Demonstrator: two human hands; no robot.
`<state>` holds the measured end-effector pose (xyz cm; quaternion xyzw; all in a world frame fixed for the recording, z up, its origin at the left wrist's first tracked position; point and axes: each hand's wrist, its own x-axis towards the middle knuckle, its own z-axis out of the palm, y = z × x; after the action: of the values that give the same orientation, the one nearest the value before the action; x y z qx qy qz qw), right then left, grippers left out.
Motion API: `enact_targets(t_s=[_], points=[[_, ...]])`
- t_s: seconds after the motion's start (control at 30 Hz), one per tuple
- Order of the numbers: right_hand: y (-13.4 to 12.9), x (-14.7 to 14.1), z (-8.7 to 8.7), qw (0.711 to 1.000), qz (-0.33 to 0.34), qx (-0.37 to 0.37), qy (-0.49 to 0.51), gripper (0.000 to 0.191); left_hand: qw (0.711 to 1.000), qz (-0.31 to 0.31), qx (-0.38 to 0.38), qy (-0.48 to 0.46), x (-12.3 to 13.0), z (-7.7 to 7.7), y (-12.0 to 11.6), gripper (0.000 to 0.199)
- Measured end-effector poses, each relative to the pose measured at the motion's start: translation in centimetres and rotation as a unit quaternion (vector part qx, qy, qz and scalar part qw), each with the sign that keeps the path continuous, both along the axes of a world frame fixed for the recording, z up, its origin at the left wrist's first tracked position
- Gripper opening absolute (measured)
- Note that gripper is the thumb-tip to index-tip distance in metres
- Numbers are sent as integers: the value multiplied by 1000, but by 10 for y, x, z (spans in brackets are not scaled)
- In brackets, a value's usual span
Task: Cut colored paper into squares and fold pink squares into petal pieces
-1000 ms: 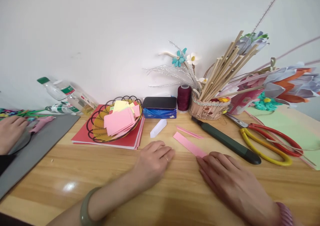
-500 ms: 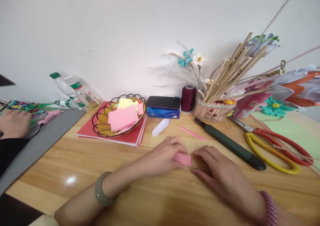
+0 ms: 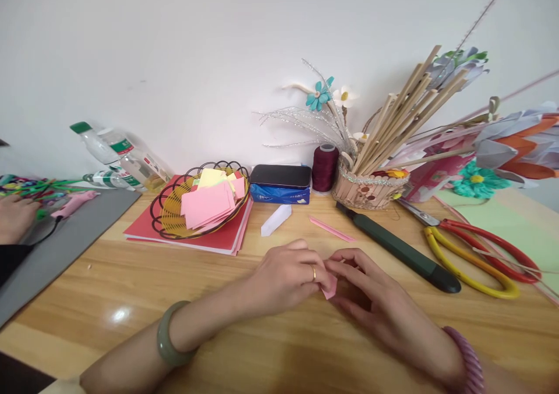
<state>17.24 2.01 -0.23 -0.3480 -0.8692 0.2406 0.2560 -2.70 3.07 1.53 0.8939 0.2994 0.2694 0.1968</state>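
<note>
A small pink paper piece (image 3: 331, 288) lies low over the wooden table, mostly covered by my fingers; its visible end comes to an angled corner. My left hand (image 3: 293, 277), with a gold ring, is closed on it from the left. From the right, my right hand (image 3: 371, 292) curves around it, thumb and fingers closed in at the paper's edge. Beyond my hands lie a folded white paper piece (image 3: 276, 220) and narrow pink strips (image 3: 332, 229). Pink and yellow papers (image 3: 208, 205) fill a woven basket (image 3: 171, 210) at the left.
A dark green tool (image 3: 404, 251) and large scissors (image 3: 471, 260) lie at the right. Behind stand a phone on a blue pack (image 3: 279, 195), a maroon thread spool (image 3: 325, 169) and a stick-filled basket (image 3: 364, 191). Another person's hand (image 3: 17, 218) is at far left.
The pink paper now shows less, with an angled end instead of a flat rectangle. My left hand has moved slightly right, over it. The view has shifted a little.
</note>
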Motion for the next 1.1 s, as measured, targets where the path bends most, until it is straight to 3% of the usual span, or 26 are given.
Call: enact_targets(t_s=[0.13,0.23,0.4,0.6,0.73,1.1], points=[[0,6,1,996,-22,86,14,30,997,-43,36,-53,-1,-1,0,25],[-1,10,0,987,-33,158,-14,31,995,-54,81,-32,-3,-6,1,26],[1,11,1,974,28,214,-68,15,993,-92,72,1,-6,-10,2,26],[1,9,3,973,72,192,-104,18,989,-107,72,66,-10,-9,7,26],[-1,6,4,976,69,177,-105,19,983,-73,118,117,-13,-10,5,22],[1,2,2,996,34,-12,-79,11,942,3,244,231,-19,-19,-43,18]])
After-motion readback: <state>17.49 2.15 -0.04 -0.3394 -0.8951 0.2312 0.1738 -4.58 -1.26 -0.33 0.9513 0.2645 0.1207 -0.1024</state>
